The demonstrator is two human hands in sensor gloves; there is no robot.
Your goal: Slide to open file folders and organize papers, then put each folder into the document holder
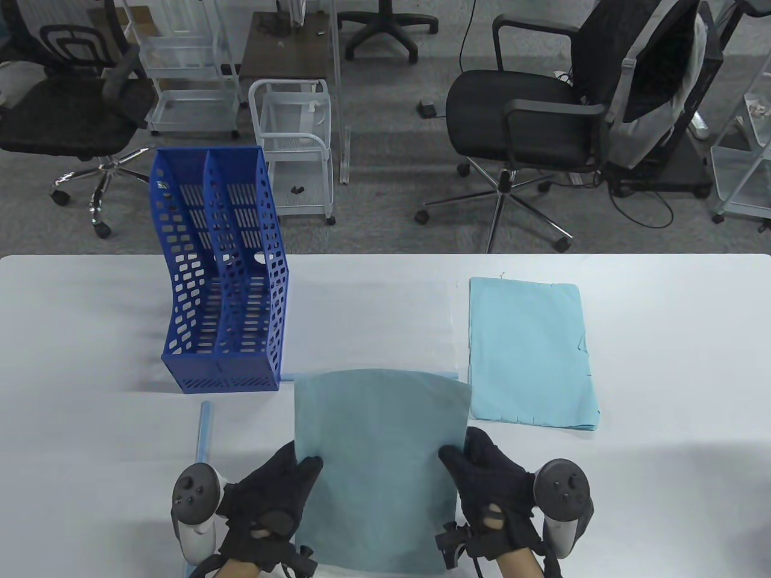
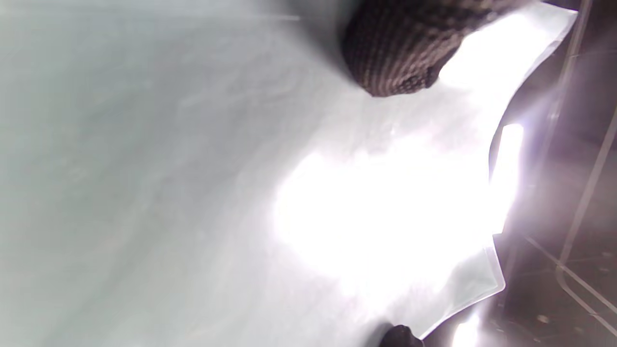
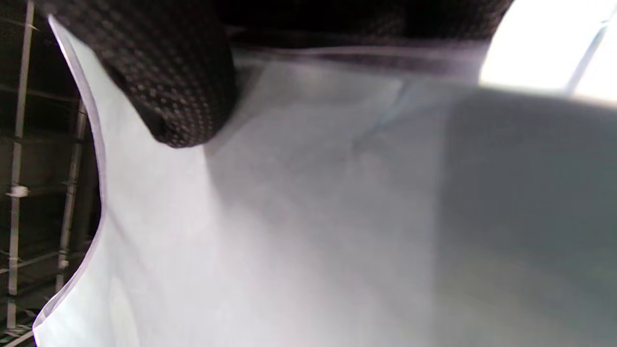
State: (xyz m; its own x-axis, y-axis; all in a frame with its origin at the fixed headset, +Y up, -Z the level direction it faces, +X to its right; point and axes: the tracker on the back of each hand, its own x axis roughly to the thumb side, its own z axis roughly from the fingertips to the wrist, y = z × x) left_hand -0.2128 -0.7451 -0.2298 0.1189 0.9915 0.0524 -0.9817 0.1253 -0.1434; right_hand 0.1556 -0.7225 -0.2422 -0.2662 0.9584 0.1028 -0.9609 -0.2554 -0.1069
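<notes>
I hold a stack of blue-green papers (image 1: 379,463) at 6 o'clock on the white table (image 1: 662,361). My left hand (image 1: 265,512) pinches its left edge and my right hand (image 1: 494,494) pinches its right edge — thumbs on top. Its long side runs from 6 to 12 o'clock, and the far end looks lifted, though my wrist views are too blurry to be sure.

A blue document holder (image 1: 223,283) stands at 10 o'clock, its open top up. A light blue folder (image 1: 530,349) lies flat at 2 o'clock, long side also toward 12. A thin blue bar (image 1: 205,430) lies at 8 o'clock. Past the table — gray floor, black office chairs (image 1: 542,120) and white carts (image 1: 295,144).
</notes>
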